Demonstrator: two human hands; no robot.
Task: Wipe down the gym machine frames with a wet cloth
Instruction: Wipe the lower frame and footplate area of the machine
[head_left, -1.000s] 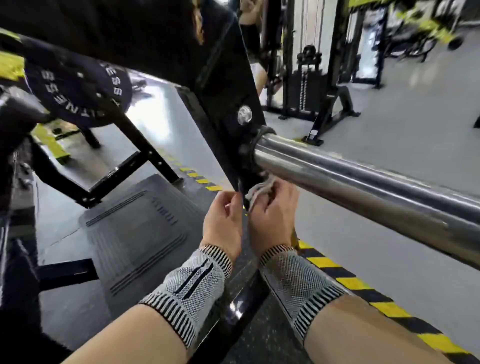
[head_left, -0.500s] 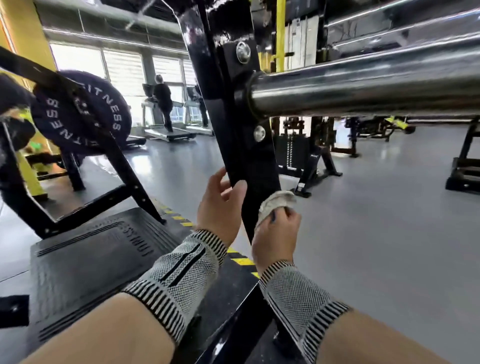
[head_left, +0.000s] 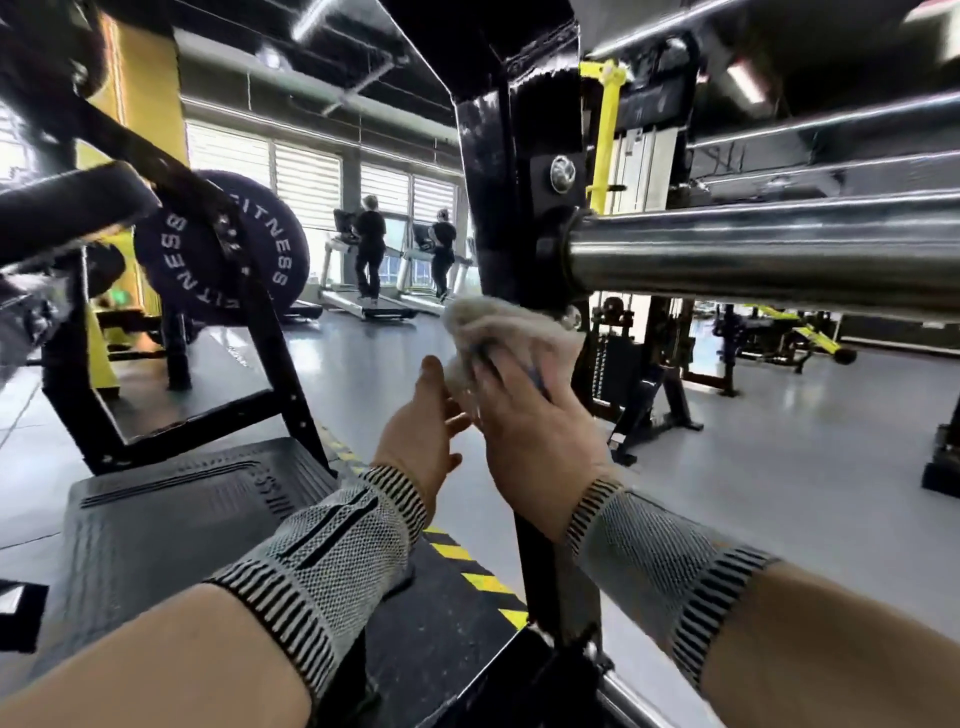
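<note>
A black upright post (head_left: 506, 171) of the machine frame rises in the middle, with a thick chrome bar (head_left: 769, 254) running right from it. My right hand (head_left: 535, 426) presses a pale bunched cloth (head_left: 498, 325) against the post just below the bar's collar. My left hand (head_left: 421, 431) hovers beside it on the left, fingers spread and empty, close to the right hand. Both wrists wear grey knit bands. The post's lower part is partly hidden behind my right hand.
A black textured footplate (head_left: 171, 514) lies at lower left, edged by yellow-black tape (head_left: 478, 577). A black weight plate (head_left: 228, 249) hangs on a slanted frame at left. Two people on treadmills (head_left: 395, 306) stand far back. Other machines (head_left: 779, 332) stand at right on grey floor.
My right hand has carried the cloth up the post to just under the bar's collar. My left hand has come off the post and now hangs free beside it.
</note>
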